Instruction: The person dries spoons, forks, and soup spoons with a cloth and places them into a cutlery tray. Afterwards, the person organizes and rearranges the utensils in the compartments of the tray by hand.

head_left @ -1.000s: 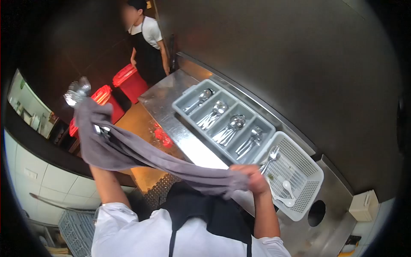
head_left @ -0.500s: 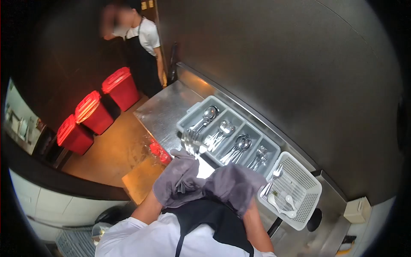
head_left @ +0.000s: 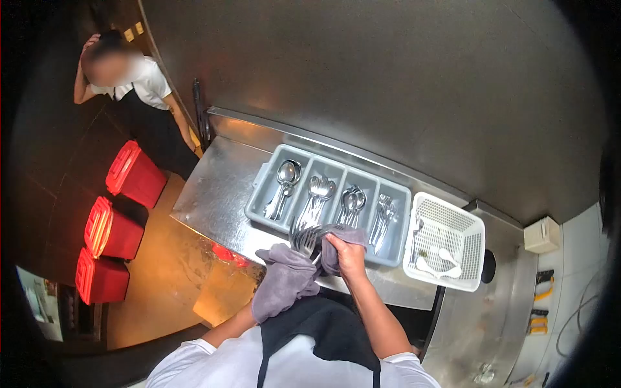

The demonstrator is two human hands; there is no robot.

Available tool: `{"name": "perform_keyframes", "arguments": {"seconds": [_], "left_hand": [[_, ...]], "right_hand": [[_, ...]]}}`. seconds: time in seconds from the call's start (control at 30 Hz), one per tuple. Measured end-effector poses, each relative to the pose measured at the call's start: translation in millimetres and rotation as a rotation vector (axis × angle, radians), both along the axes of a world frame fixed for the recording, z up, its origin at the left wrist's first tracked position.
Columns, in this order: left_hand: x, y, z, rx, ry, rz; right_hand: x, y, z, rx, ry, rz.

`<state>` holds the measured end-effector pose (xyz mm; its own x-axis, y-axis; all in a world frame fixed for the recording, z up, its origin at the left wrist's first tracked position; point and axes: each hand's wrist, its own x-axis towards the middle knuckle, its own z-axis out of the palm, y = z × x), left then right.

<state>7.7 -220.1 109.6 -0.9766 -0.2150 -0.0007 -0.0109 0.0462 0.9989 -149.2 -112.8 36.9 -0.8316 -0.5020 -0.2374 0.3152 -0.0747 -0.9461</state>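
A purple-grey cloth [head_left: 283, 279] covers my left hand, which is closed around a bunch of forks [head_left: 304, 238] with their tines pointing up and away from me. My right hand [head_left: 351, 260] grips another part of cloth [head_left: 331, 253] beside the forks, its thumb on top. Cloth hides most of the fork handles and the left fingers. Just beyond both hands stands a grey cutlery tray [head_left: 257, 208] with four compartments. Large spoons [head_left: 286, 178] lie in the leftmost one, more spoons [head_left: 353, 202] in the third, and forks [head_left: 385, 213] in the rightmost.
A white perforated basket [head_left: 475, 242] with white spoons [head_left: 446, 256] sits right of the tray on the steel counter [head_left: 213, 184]. Red lidded bins [head_left: 139, 176] stand on the floor at left. Behind them is a person in a black apron [head_left: 152, 123]. Knives [head_left: 542, 284] hang at right.
The view has turned, bringing the tray more level. My right hand has come in against the forks, its fingers now showing on the cloth. The other person has raised a hand to their head.
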Motion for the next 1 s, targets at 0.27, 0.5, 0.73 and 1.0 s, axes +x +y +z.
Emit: {"name": "perform_keyframes", "arguments": {"seconds": [0.27, 0.5, 0.73, 1.0], "left_hand": [[-6, -16, 15, -0.604, 0.184, -0.077], [-29, 7, -9, -0.245, 0.142, -0.083], [-43, 44, -40, 0.055, 0.099, -0.006], [-56, 60, -151, -0.294, 0.107, 0.004]], "right_hand": [[-30, 28, 11, -0.427, -0.264, -0.205], [12, 25, 18, -0.142, -0.211, -0.028], [22, 50, -3, -0.043, -0.141, -0.176], [-74, 102, -52, -0.104, -0.470, 0.090]]}}
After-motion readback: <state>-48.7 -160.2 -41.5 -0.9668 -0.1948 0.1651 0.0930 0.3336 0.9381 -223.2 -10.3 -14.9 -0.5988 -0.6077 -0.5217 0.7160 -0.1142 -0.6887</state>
